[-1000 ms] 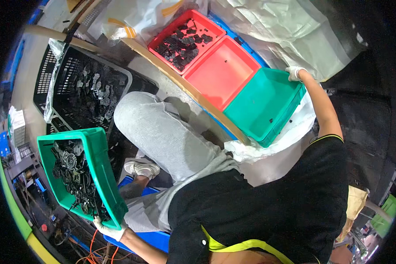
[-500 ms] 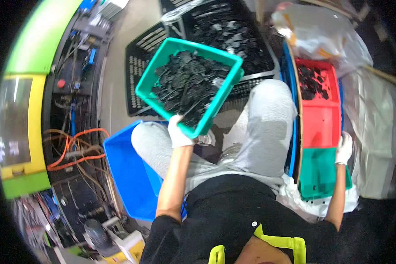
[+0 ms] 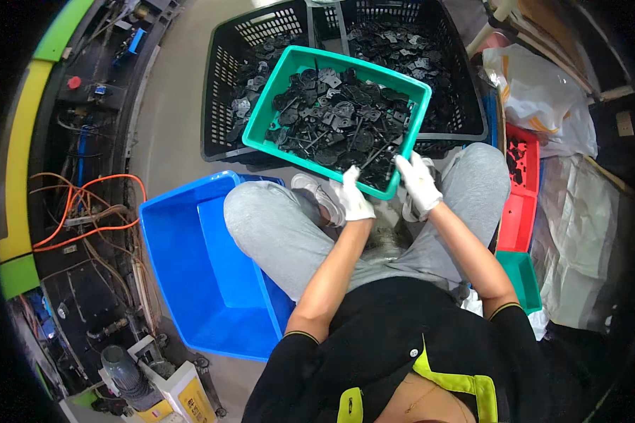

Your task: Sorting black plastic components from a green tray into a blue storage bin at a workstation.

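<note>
1. Holding a green tray (image 3: 271, 113) by its near rim, both gloved hands keep it raised over the knees; the tray is heaped with small black flat parts (image 3: 335, 120).
2. Left hand (image 3: 353, 197) has its grip closed on the near edge toward the middle; right hand (image 3: 418, 182) has its grip closed on the near right corner.
3. Tray hangs tilted, its far side over two black slatted crates (image 3: 222, 92) on the floor, which also hold black parts.
4. An empty-looking blue bin (image 3: 183, 240) sits on the floor to the left, just beside the left knee; red and green trays (image 3: 518, 211) lie to the right.
5. Judging by this, the step in hand is carrying or tipping the loaded tray. Any next move calls for a firm two-handed hold and a level tray, or parts will slide off the low edge.
</note>
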The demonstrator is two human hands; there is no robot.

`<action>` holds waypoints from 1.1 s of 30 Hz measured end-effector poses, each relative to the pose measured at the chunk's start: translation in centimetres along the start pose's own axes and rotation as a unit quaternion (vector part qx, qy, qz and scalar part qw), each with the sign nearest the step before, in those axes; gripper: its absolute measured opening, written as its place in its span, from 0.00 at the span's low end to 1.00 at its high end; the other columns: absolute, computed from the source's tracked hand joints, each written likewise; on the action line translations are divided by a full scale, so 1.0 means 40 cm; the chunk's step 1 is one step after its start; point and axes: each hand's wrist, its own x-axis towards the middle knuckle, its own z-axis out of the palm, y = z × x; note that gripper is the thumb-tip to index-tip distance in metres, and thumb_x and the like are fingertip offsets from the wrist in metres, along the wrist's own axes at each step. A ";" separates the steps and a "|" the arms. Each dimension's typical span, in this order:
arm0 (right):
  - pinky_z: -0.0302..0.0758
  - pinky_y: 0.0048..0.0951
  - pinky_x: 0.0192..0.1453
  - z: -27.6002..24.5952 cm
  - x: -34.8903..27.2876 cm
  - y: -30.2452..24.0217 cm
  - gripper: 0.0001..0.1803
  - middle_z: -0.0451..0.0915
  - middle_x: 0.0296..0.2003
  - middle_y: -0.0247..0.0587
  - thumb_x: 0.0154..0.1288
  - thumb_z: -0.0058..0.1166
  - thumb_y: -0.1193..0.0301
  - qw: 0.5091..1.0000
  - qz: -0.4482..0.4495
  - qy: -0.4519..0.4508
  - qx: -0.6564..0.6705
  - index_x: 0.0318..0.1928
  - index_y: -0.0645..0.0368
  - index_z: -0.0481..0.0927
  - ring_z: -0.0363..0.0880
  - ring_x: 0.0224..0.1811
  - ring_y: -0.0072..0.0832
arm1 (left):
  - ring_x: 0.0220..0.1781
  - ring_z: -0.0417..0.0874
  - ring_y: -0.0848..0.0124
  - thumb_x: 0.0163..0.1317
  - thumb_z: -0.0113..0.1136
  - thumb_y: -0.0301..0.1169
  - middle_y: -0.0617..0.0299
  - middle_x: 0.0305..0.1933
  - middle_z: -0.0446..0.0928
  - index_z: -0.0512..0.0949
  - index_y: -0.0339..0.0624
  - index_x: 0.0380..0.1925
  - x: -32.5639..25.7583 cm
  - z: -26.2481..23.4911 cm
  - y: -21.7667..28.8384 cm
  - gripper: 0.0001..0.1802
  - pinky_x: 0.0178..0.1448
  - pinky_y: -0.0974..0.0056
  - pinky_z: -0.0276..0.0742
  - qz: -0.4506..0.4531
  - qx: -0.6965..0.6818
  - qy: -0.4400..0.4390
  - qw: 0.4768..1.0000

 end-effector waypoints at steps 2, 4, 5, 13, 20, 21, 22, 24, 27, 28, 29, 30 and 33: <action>0.74 0.39 0.51 0.040 0.010 0.020 0.42 0.78 0.45 0.58 0.55 0.60 0.56 0.989 -0.014 0.120 -0.090 0.63 0.63 0.55 0.78 0.47 0.48 | 0.46 0.74 0.68 0.52 0.63 0.27 0.59 0.48 0.72 0.67 0.40 0.53 -0.041 0.030 0.000 0.28 0.51 0.61 0.73 0.024 0.072 -0.007 0.997; 0.75 0.40 0.51 0.018 0.011 -0.023 0.41 0.78 0.43 0.58 0.53 0.60 0.59 0.986 -0.027 0.070 -0.147 0.62 0.63 0.57 0.79 0.46 0.50 | 0.48 0.74 0.68 0.56 0.64 0.35 0.56 0.51 0.72 0.64 0.38 0.58 -0.048 0.009 0.019 0.31 0.52 0.62 0.71 -0.018 0.137 0.010 0.990; 0.74 0.41 0.52 0.002 0.021 -0.038 0.38 0.78 0.44 0.60 0.54 0.59 0.59 0.983 -0.055 0.058 -0.163 0.60 0.63 0.59 0.78 0.48 0.51 | 0.49 0.74 0.68 0.58 0.63 0.40 0.55 0.52 0.72 0.63 0.37 0.58 -0.067 0.010 0.038 0.32 0.53 0.63 0.71 -0.031 0.256 0.011 0.966; 0.70 0.44 0.57 -0.102 0.125 -0.094 0.38 0.73 0.51 0.63 0.55 0.59 0.61 0.970 -0.037 0.002 -0.240 0.63 0.57 0.57 0.73 0.54 0.56 | 0.46 0.78 0.68 0.58 0.59 0.28 0.57 0.46 0.77 0.79 0.38 0.41 -0.152 0.056 0.361 0.11 0.52 0.64 0.74 0.324 0.556 -0.266 0.718; 0.69 0.45 0.59 -0.089 0.123 -0.130 0.39 0.71 0.53 0.65 0.57 0.59 0.62 0.960 -0.019 -0.014 -0.278 0.64 0.63 0.55 0.72 0.55 0.57 | 0.51 0.76 0.42 0.63 0.50 0.38 0.35 0.59 0.67 0.57 0.35 0.62 0.137 0.097 0.586 0.31 0.54 0.46 0.74 0.237 0.842 0.031 0.484; 0.67 0.44 0.61 -0.097 0.140 -0.080 0.40 0.69 0.56 0.66 0.58 0.57 0.62 0.949 -0.066 0.027 -0.308 0.65 0.64 0.54 0.70 0.57 0.57 | 0.48 0.78 0.42 0.63 0.50 0.38 0.36 0.53 0.71 0.59 0.35 0.58 0.144 0.126 0.586 0.27 0.52 0.46 0.74 0.175 0.855 0.019 0.487; 0.65 0.43 0.63 -0.111 0.134 -0.121 0.41 0.67 0.58 0.65 0.59 0.56 0.62 0.950 -0.043 -0.003 -0.310 0.67 0.65 0.52 0.69 0.59 0.55 | 0.45 0.79 0.42 0.63 0.49 0.37 0.36 0.48 0.75 0.62 0.35 0.54 0.145 0.141 0.583 0.23 0.50 0.46 0.75 0.108 0.867 0.009 0.486; 0.65 0.40 0.64 -0.169 0.114 -0.099 0.38 0.68 0.58 0.62 0.61 0.53 0.65 0.951 -0.094 0.047 -0.292 0.67 0.64 0.53 0.70 0.59 0.52 | 0.45 0.79 0.40 0.63 0.49 0.38 0.37 0.39 0.78 0.63 0.37 0.48 0.119 0.152 0.512 0.19 0.50 0.45 0.74 0.122 0.872 0.033 0.473; 0.65 0.36 0.65 -0.289 0.096 -0.027 0.32 0.69 0.58 0.57 0.62 0.51 0.69 0.955 -0.141 0.152 -0.213 0.66 0.62 0.59 0.70 0.61 0.47 | 0.46 0.78 0.38 0.63 0.50 0.40 0.34 0.42 0.77 0.62 0.38 0.47 0.070 0.158 0.429 0.21 0.50 0.43 0.72 0.125 0.834 -0.044 0.536; 0.64 0.36 0.66 -0.284 0.102 -0.028 0.32 0.68 0.59 0.58 0.63 0.50 0.68 0.943 -0.167 0.169 -0.233 0.66 0.62 0.59 0.68 0.62 0.47 | 0.46 0.77 0.38 0.62 0.51 0.41 0.34 0.42 0.76 0.62 0.38 0.47 0.064 0.157 0.413 0.21 0.50 0.42 0.71 0.124 0.819 -0.059 0.556; 0.63 0.37 0.66 -0.260 0.100 -0.032 0.32 0.67 0.60 0.57 0.64 0.50 0.68 0.942 -0.181 0.167 -0.229 0.67 0.62 0.59 0.67 0.63 0.47 | 0.43 0.78 0.38 0.63 0.50 0.40 0.35 0.40 0.77 0.61 0.38 0.47 0.069 0.144 0.424 0.19 0.47 0.43 0.72 0.140 0.810 -0.028 0.568; 0.62 0.37 0.67 -0.220 0.093 -0.053 0.32 0.66 0.61 0.57 0.64 0.49 0.67 0.940 -0.193 0.168 -0.225 0.67 0.62 0.58 0.66 0.64 0.47 | 0.40 0.78 0.39 0.65 0.49 0.38 0.37 0.37 0.77 0.62 0.38 0.46 0.087 0.122 0.450 0.17 0.42 0.44 0.72 0.168 0.784 -0.036 0.597; 0.60 0.37 0.68 -0.180 0.096 -0.026 0.31 0.66 0.60 0.58 0.64 0.49 0.67 0.951 -0.197 0.155 -0.179 0.66 0.62 0.59 0.64 0.65 0.46 | 0.38 0.78 0.42 0.66 0.48 0.37 0.40 0.34 0.76 0.63 0.39 0.44 0.077 0.133 0.468 0.14 0.40 0.46 0.71 0.194 0.783 0.020 0.591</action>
